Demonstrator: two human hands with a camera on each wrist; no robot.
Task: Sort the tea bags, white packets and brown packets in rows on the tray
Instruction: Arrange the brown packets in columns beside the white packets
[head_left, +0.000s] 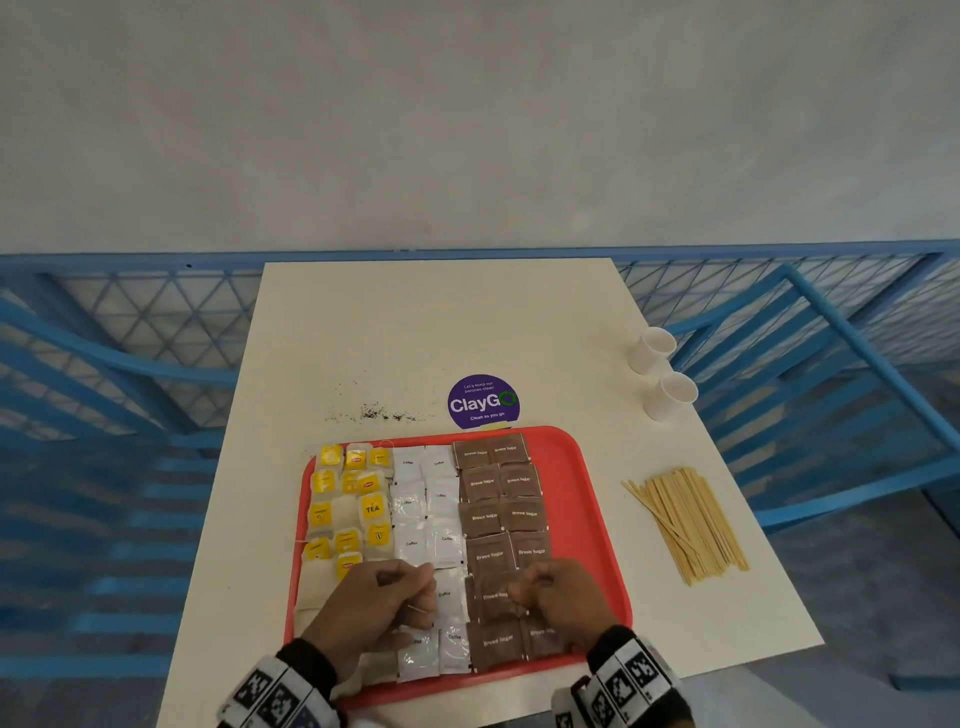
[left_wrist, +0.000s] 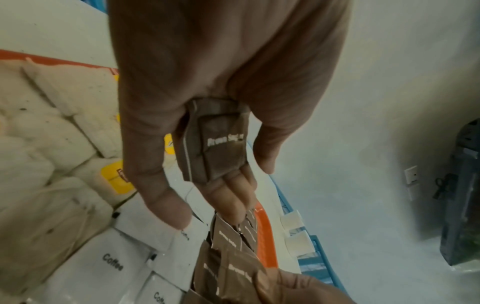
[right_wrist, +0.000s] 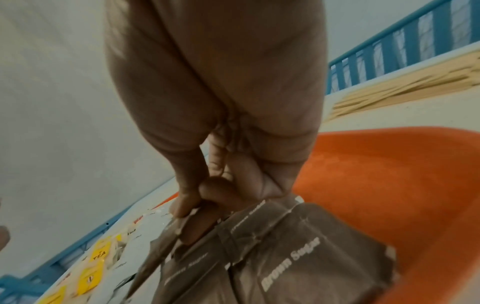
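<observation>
Head view shows a red tray (head_left: 587, 499) on a cream table (head_left: 415, 322), with blue chairs (head_left: 810, 374) on either side of it. Going left to right across the tray: yellow-tagged tea bags (head_left: 353, 499) fill the left strip in loose lines, white packets (head_left: 426, 499) marked "Coffee" run down the middle in two columns, and brown packets (head_left: 498, 499) marked "Brown Sugar" run down the right in two columns, each column stretching from the far rim toward the person, print mostly upright to the viewer. Beyond the tray lie spilled tea grains (head_left: 374, 413) and a purple ClayGo sticker (head_left: 483, 401); further right stand two white paper cups (head_left: 660, 371), and nearer, a heap of wooden stirrers (head_left: 691, 525) lying roughly along the table's depth. The left hand (head_left: 374, 603) hovers over the near white column, hiding some packets; in the left wrist view its fingers curl around a brown sugar packet (left_wrist: 221, 139) tucked against the palm, its long axis along the fingers. The right hand (head_left: 561, 592) sits over the near brown packets, covering part of them; the right wrist view shows thumb and fingers pinching the edge of a brown packet (right_wrist: 166, 246) tilted on edge above the row.
</observation>
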